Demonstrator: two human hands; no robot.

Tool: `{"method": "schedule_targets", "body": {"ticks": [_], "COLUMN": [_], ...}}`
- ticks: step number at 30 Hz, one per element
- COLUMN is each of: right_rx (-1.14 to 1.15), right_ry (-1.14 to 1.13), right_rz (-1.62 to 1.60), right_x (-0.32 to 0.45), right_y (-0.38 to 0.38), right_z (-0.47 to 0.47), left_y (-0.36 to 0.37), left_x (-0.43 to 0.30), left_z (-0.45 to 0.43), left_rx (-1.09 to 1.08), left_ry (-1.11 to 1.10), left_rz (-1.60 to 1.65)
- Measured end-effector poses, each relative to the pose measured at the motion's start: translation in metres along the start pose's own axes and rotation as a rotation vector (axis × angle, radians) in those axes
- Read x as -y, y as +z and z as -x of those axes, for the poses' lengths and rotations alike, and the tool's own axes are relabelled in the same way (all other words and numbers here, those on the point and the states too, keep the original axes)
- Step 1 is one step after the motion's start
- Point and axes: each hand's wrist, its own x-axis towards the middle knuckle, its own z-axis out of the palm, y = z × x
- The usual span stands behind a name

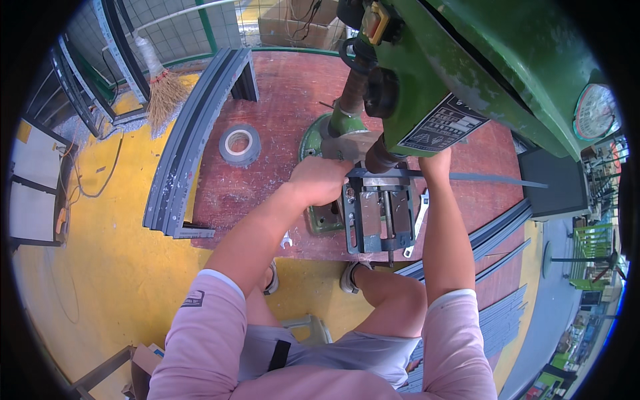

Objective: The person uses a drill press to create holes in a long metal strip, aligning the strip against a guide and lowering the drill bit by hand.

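A long, narrow grey strip (492, 178) runs across the drill press vise (377, 212), below the dark spindle end (382, 156) of a green bench drill press (410, 85). My left hand (322, 179) is closed around the strip's left end, beside the vise. Farther right, my right hand (436, 162) is at the strip, with its fingers hidden behind the machine's head, so its grip cannot be made out. The vise has an exposed screw at its near side. Beside it, to the right, lies a wrench (419, 222).
The red tabletop (285, 80) carries a roll of grey tape (240, 145), another wrench end (286, 241) and scattered shavings. A long grey profile frame (200, 145) stands along its left side. Bundled strips (500, 320) lie at right. A straw broom (162, 90) leans beyond the table.
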Motion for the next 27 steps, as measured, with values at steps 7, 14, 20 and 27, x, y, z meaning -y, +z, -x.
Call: {"method": "schedule_targets", "body": {"ticks": [7,14,20,27], "right_rx": [-0.223,-0.190,-0.133,0.163], "right_ry": [-0.227,-0.242,-0.258,0.158], "right_rz": [0.014,-0.003,0.041,-0.014], "right_x": [-0.047,-0.046,-0.042,0.010], "right_y": [0.051,0.065,0.056,-0.027], "right_z": [-0.042,-0.072,-0.066,0.032], "left_y": [0.007,0.016,0.012,0.006], "left_x": [0.003,0.005,0.001,0.001], "left_z": [-0.001,0.000,-0.002,0.002], "left_rx": [-0.016,-0.020,-0.009,0.002], "left_ry": [0.020,0.026,0.021,-0.002], "left_rz": [0.011,0.020,-0.011,-0.042]}}
